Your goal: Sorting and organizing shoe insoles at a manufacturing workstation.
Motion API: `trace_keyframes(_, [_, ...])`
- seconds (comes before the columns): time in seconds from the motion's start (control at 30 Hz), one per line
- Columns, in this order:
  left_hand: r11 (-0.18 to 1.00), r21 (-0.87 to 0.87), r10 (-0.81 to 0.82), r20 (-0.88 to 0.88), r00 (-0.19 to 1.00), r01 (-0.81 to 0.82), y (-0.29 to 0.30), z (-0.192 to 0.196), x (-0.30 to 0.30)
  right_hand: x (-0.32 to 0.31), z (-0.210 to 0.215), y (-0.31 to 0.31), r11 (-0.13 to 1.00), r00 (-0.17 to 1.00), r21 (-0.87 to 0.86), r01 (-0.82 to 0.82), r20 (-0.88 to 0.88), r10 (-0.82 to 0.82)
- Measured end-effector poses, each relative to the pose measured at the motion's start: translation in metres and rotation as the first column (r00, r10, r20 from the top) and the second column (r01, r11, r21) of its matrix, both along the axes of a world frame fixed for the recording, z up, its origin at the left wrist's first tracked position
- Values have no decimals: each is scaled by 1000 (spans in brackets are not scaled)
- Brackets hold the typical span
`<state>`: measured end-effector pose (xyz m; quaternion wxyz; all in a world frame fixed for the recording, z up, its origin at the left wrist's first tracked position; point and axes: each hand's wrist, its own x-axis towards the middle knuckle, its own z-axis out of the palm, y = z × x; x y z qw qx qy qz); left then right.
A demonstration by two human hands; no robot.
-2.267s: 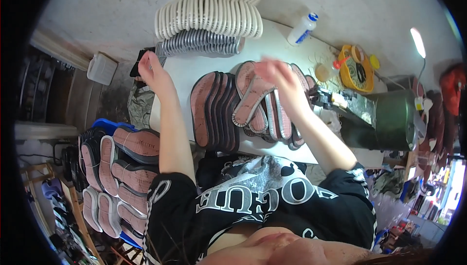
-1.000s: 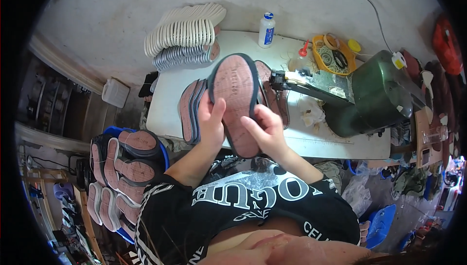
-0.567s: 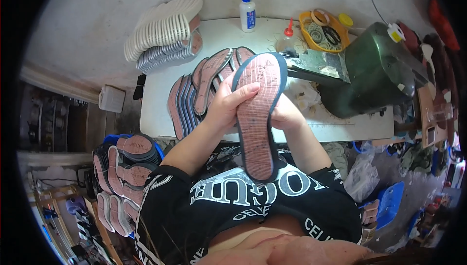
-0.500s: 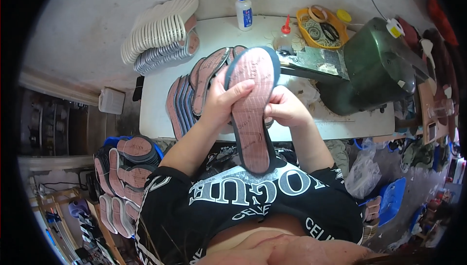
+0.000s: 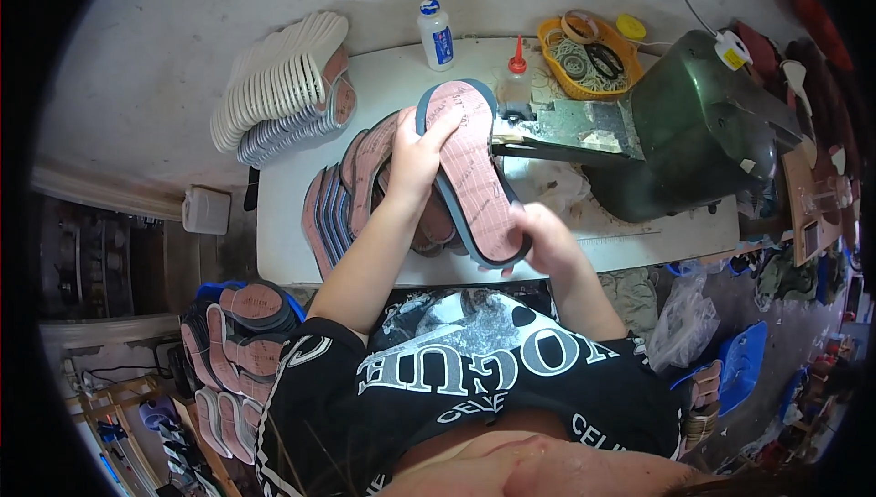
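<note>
A shoe sole (image 5: 475,177) with a pink patterned top and a dark grey edge is held above the white table (image 5: 620,246). Its wide end points away from me and the narrow end toward me. My left hand (image 5: 420,152) is closed round the left side of the wide end, thumb lying across the pink face. At the narrow end, my right hand (image 5: 550,240), a little blurred, pinches the right edge with its thumb on top. Just left of the held sole lie more pink-topped soles (image 5: 365,173), overlapping in a row, partly hidden by my left forearm.
A green sewing machine (image 5: 689,132) fills the right side. At the back stand a white bottle (image 5: 436,38), a red-tipped squeeze bottle (image 5: 516,82) and a yellow basket (image 5: 598,86). Stacked white soles (image 5: 274,77) lean at far left. A blue bin (image 5: 297,303) of soles stands below left.
The sole has tilted, its narrow end swinging up off my shirt and rightward. My right hand has slid from the sole's middle to the narrow end; my left hand keeps hold near the wide end.
</note>
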<state>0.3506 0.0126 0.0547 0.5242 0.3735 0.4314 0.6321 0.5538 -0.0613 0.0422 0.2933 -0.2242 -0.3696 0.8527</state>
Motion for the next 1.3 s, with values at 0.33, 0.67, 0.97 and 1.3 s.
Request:
trace_keyframes(0.33, [988, -51, -147, -41, 988, 144, 35, 16, 10, -20, 14, -14, 970, 968, 43, 238, 73, -240])
trace_keyframes(0.67, [959, -253, -257, -579, 774, 129, 111, -26, -28, -59, 27, 5, 875, 875, -60, 481, -35, -484])
trace_keyframes(0.97, [427, -64, -139, -990, -4, 902, 128, 83, -18, -68, 36, 36, 849, 868, -183, 495, 80, -489])
trace_keyframes(1.3, [520, -378, -395, -901, -177, 766, 107, 99, -22, -58, 50, 43, 863, 891, -221, 455, 111, -441])
